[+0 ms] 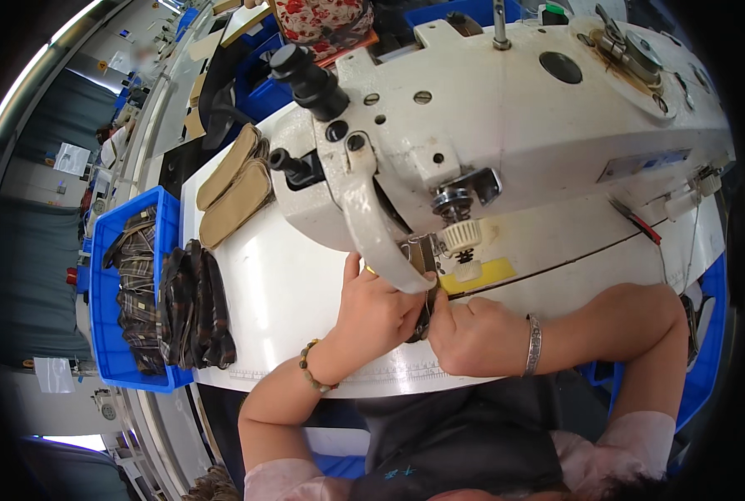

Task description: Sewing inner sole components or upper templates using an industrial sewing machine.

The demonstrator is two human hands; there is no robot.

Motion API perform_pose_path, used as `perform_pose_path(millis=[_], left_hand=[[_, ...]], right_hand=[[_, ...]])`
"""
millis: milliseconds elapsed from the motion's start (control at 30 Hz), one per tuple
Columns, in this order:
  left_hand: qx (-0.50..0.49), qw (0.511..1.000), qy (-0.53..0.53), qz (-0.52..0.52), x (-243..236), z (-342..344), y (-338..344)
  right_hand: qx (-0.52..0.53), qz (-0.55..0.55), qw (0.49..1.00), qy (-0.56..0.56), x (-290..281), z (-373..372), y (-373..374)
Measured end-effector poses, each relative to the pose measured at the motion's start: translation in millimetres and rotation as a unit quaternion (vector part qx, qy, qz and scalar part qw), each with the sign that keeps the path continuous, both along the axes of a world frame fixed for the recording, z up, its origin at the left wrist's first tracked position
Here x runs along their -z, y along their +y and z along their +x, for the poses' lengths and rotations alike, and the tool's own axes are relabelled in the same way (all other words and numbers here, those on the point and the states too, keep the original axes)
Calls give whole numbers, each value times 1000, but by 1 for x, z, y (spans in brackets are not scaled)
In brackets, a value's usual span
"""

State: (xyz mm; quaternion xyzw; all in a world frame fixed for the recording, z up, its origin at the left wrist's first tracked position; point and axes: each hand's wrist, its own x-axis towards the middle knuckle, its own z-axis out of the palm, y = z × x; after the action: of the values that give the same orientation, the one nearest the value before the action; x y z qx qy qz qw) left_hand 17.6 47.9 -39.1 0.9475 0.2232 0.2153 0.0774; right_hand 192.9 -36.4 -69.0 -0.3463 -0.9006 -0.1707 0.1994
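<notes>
A white sewing machine [506, 125] reaches across the table in front of me. Beneath its needle area lies a small dark fabric piece [422, 324], mostly covered by my fingers and the machine's curved white guard [374, 230]. My left hand [375, 307] is closed on the piece's left side, its fingertips partly hidden behind the guard. From the right, my right hand [470, 336] pinches the same piece near the front of the table, thumb and fingers curled together. The stitching point itself is hidden from this view.
Tan sole-shaped pieces [237, 200] lie at the table's far left. Folded dark plaid fabric pieces [193, 305] rest beside a blue bin [105, 309] holding more plaid pieces. Red-handled snips [640, 223] lie right of the machine head, and a yellow plate [494, 273] sits beside the needle area.
</notes>
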Motion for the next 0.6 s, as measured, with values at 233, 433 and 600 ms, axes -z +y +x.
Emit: perform_pose_path(millis=[233,433,600], left_hand=[[-22,999,-40,7,16,1,23],[-46,999,12,17,8,0,20],[-22,993,106,36,-13,-1,-6]], right_hand=[[8,-17,1000,19,1,4,19],[14,-42,997,64,1,6,22],[-21,-68,997,43,1,8,25]])
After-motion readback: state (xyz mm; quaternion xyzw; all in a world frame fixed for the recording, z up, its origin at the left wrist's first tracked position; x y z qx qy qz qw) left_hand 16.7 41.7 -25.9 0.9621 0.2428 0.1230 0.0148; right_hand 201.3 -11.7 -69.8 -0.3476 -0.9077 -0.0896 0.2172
